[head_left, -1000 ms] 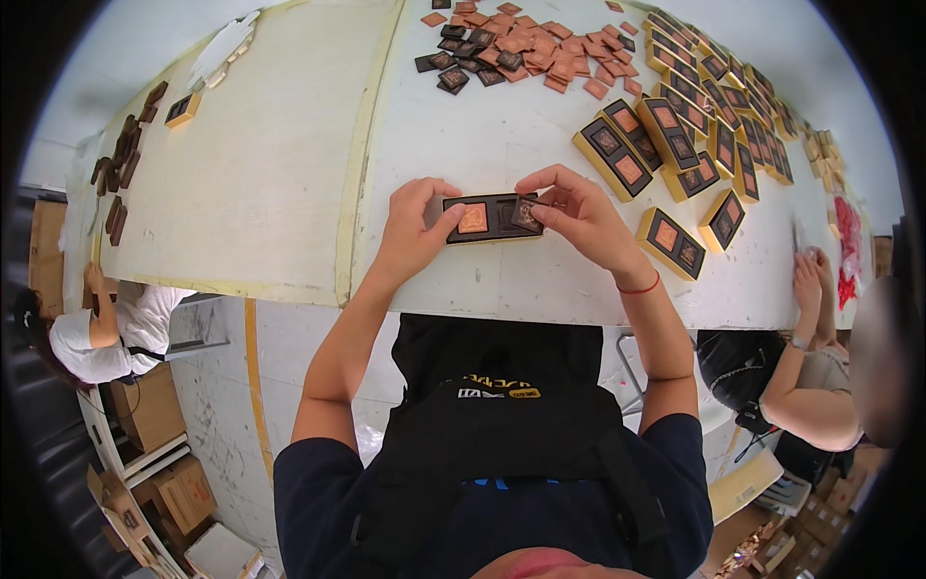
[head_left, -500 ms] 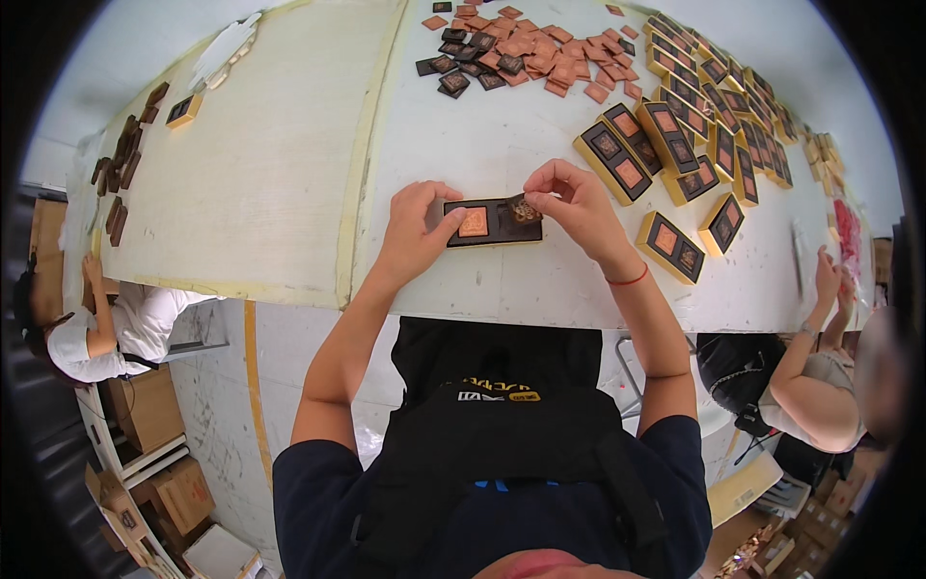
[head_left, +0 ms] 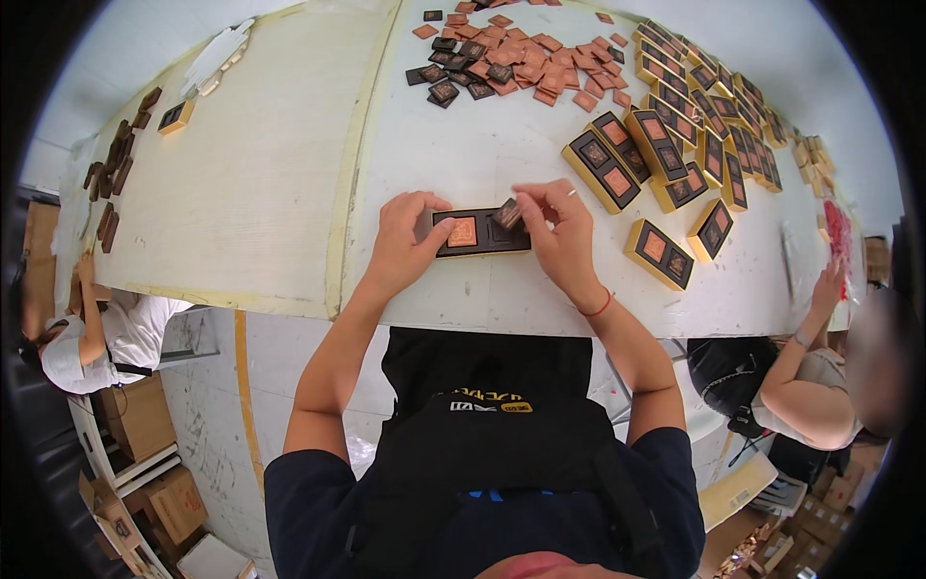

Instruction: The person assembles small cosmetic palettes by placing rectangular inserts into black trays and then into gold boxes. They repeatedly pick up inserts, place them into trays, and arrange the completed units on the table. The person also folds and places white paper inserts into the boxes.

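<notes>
A shallow black box (head_left: 483,244) with a gold outer edge lies before me on the table. In its left recess sits an orange-brown square tile (head_left: 462,232) with a raised pattern. My left hand (head_left: 405,237) grips the box's left end, thumb over the rim and touching the tile's edge. Between the thumb and fingers of my right hand (head_left: 558,232) is a dark patterned square tile (head_left: 506,213), tilted up over the right recess. Some of that recess shows dark beneath it; my fingers cover its right side.
Beyond the box lies a heap of loose orange-brown tiles (head_left: 531,60) and dark tiles (head_left: 443,92). Many filled gold-edged boxes (head_left: 660,255) crowd the right. Dark brown blocks (head_left: 122,154) line the far left. Co-workers sit at left (head_left: 123,333) and right (head_left: 805,391).
The dark tile now tilts up more steeply in my right hand, whose fingers have curled over. The whole view has shifted slightly, so the table's things sit a little further left.
</notes>
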`<move>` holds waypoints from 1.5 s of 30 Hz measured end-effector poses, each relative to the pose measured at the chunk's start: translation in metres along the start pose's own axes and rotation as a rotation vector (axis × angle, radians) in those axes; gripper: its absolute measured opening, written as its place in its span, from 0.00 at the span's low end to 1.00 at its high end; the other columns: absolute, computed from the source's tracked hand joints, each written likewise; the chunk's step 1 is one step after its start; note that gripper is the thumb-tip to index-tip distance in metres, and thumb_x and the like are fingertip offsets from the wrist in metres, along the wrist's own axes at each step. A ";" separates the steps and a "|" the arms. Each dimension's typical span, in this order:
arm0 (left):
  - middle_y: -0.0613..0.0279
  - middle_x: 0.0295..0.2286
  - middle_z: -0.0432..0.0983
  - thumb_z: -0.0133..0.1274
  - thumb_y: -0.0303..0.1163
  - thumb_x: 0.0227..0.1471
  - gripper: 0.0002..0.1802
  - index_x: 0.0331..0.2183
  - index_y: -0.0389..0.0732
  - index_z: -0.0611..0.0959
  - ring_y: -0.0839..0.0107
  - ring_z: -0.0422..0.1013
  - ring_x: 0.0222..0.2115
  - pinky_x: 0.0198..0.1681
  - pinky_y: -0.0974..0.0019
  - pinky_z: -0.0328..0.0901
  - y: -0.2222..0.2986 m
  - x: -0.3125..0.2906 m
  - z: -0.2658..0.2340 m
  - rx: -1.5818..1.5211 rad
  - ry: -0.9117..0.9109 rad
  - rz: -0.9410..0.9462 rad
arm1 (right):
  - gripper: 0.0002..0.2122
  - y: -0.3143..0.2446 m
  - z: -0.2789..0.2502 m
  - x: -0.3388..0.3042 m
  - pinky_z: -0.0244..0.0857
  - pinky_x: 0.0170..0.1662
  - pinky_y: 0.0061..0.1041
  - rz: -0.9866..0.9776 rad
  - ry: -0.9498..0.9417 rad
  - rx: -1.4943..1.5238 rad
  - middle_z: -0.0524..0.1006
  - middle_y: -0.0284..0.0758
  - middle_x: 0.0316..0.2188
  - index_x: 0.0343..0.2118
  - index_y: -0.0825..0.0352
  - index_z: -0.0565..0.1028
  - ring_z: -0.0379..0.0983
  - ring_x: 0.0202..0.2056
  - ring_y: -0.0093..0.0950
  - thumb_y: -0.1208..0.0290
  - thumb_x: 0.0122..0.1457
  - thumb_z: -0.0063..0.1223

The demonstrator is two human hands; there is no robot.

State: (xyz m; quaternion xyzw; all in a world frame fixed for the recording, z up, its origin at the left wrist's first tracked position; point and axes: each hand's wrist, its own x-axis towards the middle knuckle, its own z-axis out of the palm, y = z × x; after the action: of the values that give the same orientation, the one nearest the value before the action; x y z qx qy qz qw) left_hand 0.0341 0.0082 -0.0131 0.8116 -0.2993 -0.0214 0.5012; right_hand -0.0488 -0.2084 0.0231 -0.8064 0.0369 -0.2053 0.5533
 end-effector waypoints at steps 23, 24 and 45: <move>0.58 0.39 0.77 0.58 0.31 0.55 0.12 0.41 0.38 0.80 0.62 0.71 0.43 0.52 0.61 0.61 -0.008 -0.001 0.001 -0.083 0.032 -0.038 | 0.24 0.013 -0.022 -0.015 0.64 0.57 0.37 -0.349 -0.333 -0.302 0.72 0.44 0.51 0.48 0.67 0.72 0.69 0.51 0.44 0.72 0.47 0.69; 0.58 0.39 0.78 0.57 0.31 0.56 0.12 0.41 0.37 0.80 0.64 0.72 0.42 0.51 0.62 0.62 -0.006 -0.005 0.000 -0.211 0.071 -0.123 | 0.24 0.010 -0.035 -0.012 0.64 0.56 0.37 -0.342 -0.270 -0.343 0.73 0.43 0.50 0.48 0.67 0.73 0.69 0.51 0.43 0.72 0.47 0.69; 0.59 0.39 0.79 0.58 0.25 0.54 0.08 0.39 0.37 0.82 0.66 0.72 0.44 0.52 0.64 0.65 0.000 -0.008 -0.009 -0.108 0.082 -0.122 | 0.13 0.080 -0.223 0.084 0.65 0.50 0.38 -0.258 0.429 -0.809 0.79 0.44 0.40 0.41 0.65 0.81 0.72 0.44 0.42 0.65 0.54 0.64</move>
State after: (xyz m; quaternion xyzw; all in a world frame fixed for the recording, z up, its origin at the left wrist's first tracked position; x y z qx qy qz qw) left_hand 0.0304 0.0200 -0.0110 0.8004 -0.2268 -0.0348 0.5538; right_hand -0.0412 -0.4588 0.0422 -0.8946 0.1269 -0.4034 0.1446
